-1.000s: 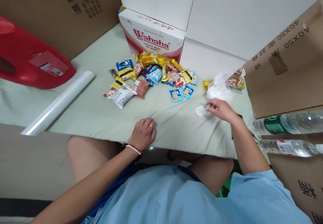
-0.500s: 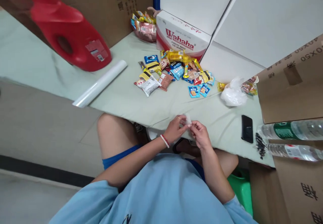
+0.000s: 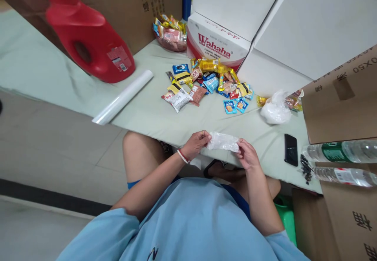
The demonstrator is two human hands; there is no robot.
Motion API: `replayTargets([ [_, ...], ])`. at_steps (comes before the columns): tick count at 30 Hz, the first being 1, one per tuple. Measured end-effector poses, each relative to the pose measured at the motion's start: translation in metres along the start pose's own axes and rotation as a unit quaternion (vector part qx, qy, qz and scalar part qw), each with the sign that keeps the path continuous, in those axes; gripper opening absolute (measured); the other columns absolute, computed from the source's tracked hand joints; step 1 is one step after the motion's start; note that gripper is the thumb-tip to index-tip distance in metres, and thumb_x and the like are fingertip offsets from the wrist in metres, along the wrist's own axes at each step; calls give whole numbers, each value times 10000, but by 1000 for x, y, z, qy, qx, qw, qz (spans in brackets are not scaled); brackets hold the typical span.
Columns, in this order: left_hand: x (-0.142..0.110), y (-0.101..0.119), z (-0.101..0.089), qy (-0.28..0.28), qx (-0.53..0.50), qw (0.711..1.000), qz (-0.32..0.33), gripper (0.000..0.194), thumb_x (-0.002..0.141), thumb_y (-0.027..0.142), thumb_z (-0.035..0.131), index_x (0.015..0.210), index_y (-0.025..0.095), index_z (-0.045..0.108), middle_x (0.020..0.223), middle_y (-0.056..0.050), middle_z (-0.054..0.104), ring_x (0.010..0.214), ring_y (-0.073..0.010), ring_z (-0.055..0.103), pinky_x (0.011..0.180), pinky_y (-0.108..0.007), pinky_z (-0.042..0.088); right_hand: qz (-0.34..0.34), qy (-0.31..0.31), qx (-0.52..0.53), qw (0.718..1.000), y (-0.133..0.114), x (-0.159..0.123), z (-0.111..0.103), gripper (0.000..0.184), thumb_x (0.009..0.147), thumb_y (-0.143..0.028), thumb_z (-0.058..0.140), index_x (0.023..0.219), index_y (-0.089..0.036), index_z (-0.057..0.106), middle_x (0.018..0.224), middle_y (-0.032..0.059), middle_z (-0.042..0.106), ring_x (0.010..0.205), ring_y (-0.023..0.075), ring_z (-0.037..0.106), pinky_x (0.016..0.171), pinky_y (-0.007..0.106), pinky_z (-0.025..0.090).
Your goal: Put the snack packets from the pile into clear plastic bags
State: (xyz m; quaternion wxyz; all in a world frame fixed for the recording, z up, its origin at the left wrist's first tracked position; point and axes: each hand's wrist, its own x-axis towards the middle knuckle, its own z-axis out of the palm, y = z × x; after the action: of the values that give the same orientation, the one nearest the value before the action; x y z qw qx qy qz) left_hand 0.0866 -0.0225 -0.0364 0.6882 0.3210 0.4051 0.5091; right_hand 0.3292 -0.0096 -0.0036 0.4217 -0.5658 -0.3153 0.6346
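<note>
A crinkled, clear plastic bag (image 3: 223,141) is stretched sideways between my two hands, over the front edge of the table. My left hand (image 3: 198,144) pinches its left end; a ring and a red-and-white bracelet show on that arm. The other end is gripped by the closed fingers of my right hand (image 3: 246,153). Beyond them on the table lies a pile of small wrapped snacks (image 3: 203,82), with two blue snack packets (image 3: 235,106) at its near right side. A bunched white plastic bag (image 3: 277,110) sits farther right.
On the left stand a red jug (image 3: 91,37) and a white roll (image 3: 123,96). A bowl of snacks (image 3: 171,37) and a Wahaha box (image 3: 216,43) are at the back. To the right lie a phone (image 3: 291,150) and two plastic bottles (image 3: 347,151).
My hands have moved apart, left hand leftward and right hand rightward. The small crumpled plastic between them is now pulled out into a wide strip. The view has shifted slightly.
</note>
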Motion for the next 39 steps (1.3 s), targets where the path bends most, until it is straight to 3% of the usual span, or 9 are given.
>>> replayTargets([
  [4,0,3,5,-5,38,999,13,585,684,713,843,736,194,577,632,54,538,606,-97,454,619,-246,381,-106,78,-99,986,1,-7,6,317,745,-475,819,835,-233,635,627,-62,482,520,91,325,440,212,259],
  [9,-2,4,20,-87,90,992,5,565,707,688,842,716,184,586,625,43,561,611,-103,482,630,-256,392,-174,-93,-195,961,-1,-27,21,321,767,-412,861,1039,-277,756,1039,36,671,730,144,542,639,272,469],
  [11,-2,3,25,-100,77,992,2,560,699,670,856,701,181,581,623,43,562,606,-99,480,625,-255,387,-169,-133,-203,955,4,-30,25,220,800,-407,842,954,-269,765,955,30,669,725,152,541,657,281,462],
  [15,0,2,24,-47,-9,999,-9,587,626,636,919,689,180,553,616,59,536,585,-79,461,611,-241,375,-138,-81,-141,977,10,-26,22,232,822,-453,823,852,-246,723,703,-21,576,600,123,440,572,258,383],
  [23,2,3,9,45,-43,998,-16,507,716,568,877,802,179,563,973,-40,677,861,-136,634,734,-257,483,-140,-13,18,990,-2,-27,17,279,751,-415,884,851,-248,683,881,-2,625,681,106,524,569,217,469],
  [27,-4,3,6,110,138,977,118,478,751,516,837,1036,213,602,1373,-131,588,1224,-256,603,903,-369,538,-172,-30,13,985,-1,-28,16,220,790,-373,861,844,-248,689,1076,33,662,971,166,640,819,299,592],
  [30,-8,6,9,33,295,925,239,650,781,486,835,1326,235,585,1534,-163,500,1421,-311,488,1123,-473,461,-219,-67,-47,972,3,-27,15,160,838,-350,826,839,-246,704,1124,47,667,1073,201,645,921,361,592],
  [34,-4,1,14,-6,385,900,203,556,809,528,796,1230,189,667,1280,-161,681,1228,-329,628,1093,-494,482,-238,-108,-59,963,5,-27,18,146,851,-332,812,819,-238,705,1174,60,714,1134,242,684,1030,425,561],
  [39,2,-8,5,-5,280,955,97,331,927,502,622,876,190,718,874,-47,757,847,-199,691,847,-329,539,-201,-81,42,975,-2,-31,15,136,809,-296,809,802,-242,684,1157,40,764,1046,238,742,962,432,594],
])
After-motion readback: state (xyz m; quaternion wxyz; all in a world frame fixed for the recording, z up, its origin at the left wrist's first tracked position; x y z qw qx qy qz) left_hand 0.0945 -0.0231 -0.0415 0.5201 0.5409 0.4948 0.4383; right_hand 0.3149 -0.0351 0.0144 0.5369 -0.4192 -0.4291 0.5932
